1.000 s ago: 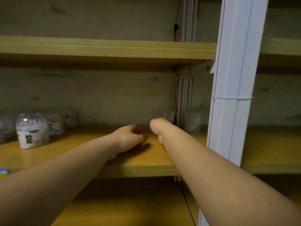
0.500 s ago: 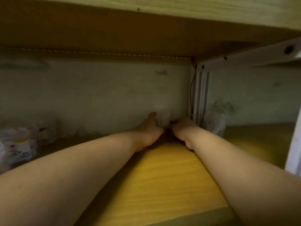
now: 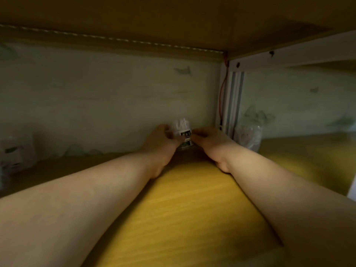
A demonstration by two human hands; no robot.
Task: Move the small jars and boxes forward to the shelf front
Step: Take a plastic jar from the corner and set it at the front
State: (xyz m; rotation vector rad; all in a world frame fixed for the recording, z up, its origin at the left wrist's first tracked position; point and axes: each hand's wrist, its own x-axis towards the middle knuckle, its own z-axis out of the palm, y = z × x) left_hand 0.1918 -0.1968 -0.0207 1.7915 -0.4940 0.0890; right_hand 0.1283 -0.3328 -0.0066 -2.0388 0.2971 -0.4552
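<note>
A small clear jar with a white label stands at the very back of the wooden shelf, against the pale wall. My left hand holds its left side with curled fingers. My right hand holds its right side the same way. Both arms reach deep under the upper shelf board. The jar's lower part is partly hidden by my fingers.
A clear bag-like packet sits right of the white upright post at the back. Blurred clear jars stand at the far left. A red wire runs down the post. The upper shelf board hangs low overhead.
My head has moved in under the upper shelf. Both hands went from the shelf's middle to the back wall and closed around the small jar.
</note>
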